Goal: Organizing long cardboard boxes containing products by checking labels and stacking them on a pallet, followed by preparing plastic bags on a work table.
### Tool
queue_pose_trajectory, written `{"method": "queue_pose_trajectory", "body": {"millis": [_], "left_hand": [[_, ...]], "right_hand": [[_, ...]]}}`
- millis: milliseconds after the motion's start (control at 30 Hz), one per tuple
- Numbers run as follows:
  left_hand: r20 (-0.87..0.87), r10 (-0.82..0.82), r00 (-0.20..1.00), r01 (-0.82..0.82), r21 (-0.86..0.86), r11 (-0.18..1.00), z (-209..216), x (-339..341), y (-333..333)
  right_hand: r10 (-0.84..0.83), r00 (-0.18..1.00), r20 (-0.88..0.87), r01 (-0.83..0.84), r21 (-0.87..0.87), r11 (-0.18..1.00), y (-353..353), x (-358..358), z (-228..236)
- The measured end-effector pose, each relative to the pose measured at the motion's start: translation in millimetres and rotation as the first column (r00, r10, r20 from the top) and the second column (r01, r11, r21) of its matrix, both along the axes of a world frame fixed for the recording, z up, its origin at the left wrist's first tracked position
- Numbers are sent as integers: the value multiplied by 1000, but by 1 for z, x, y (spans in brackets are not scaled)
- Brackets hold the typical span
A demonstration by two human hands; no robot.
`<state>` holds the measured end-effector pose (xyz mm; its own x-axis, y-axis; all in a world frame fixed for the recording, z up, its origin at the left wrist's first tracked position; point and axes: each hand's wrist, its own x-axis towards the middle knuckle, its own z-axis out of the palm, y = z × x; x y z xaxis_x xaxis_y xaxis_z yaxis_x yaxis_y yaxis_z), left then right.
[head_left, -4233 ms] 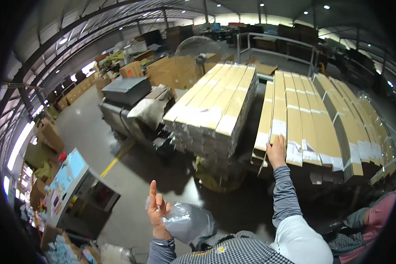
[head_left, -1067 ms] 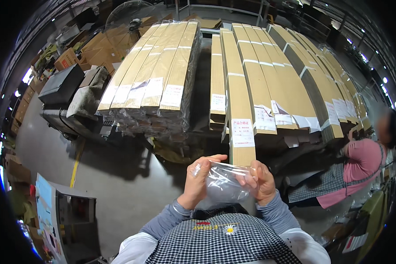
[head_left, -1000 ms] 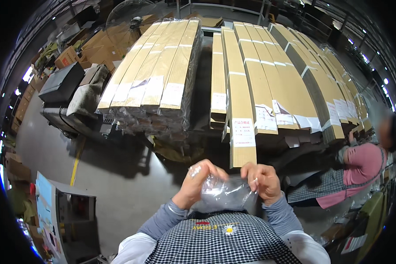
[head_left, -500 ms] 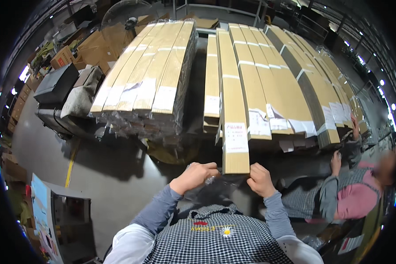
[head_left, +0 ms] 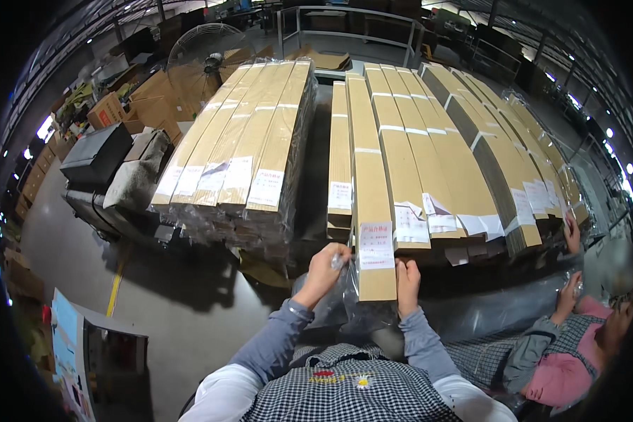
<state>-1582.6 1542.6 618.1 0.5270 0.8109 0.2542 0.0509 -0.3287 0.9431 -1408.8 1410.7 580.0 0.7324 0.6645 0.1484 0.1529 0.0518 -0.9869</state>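
The long cardboard pack [head_left: 371, 183] lies straight ahead of the person, its near end sitting between the two hands and its long axis running away from the body, almost in line with the chest. That end juts toward the person past the neighbouring packs [head_left: 432, 169] on the right. The left hand [head_left: 325, 273] is closed, pinching clear plastic film [head_left: 336, 295] just beside the pack's left edge; the film hangs around and below the near end. The right hand [head_left: 408, 285] is the nearer one, set against the right edge with fingers partly hidden, so whether it also grips film cannot be told. A white label [head_left: 376, 246] lies on the pack's top face, between the hands and near that end.
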Motion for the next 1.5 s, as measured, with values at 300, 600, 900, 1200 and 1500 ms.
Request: {"method": "queue_pose_trajectory", "body": {"millis": [300,600,900,1200,1500], "left_hand": [[-138,-152,979,165,90,982,15,-19,-10],[136,158,978,-59,-548,834,-68,3,-67],[-531,-58,845,5,-101,995,-201,-39,-80],[-116,62,991,-72,-89,993,-28,-100,-106],[-4,150,989,-150,-22,989,7,-151,-101]], "right_hand": [[81,786,612,1,-132,991,-17,4,30],[-6,997,80,16,-118,993,-13,-27,-14],[-103,940,-324,-92,-534,840,-37,-18,-170],[434,891,-133,-420,125,899,-40,-58,-72],[402,904,-149,-401,34,915,-26,-121,5]]}}
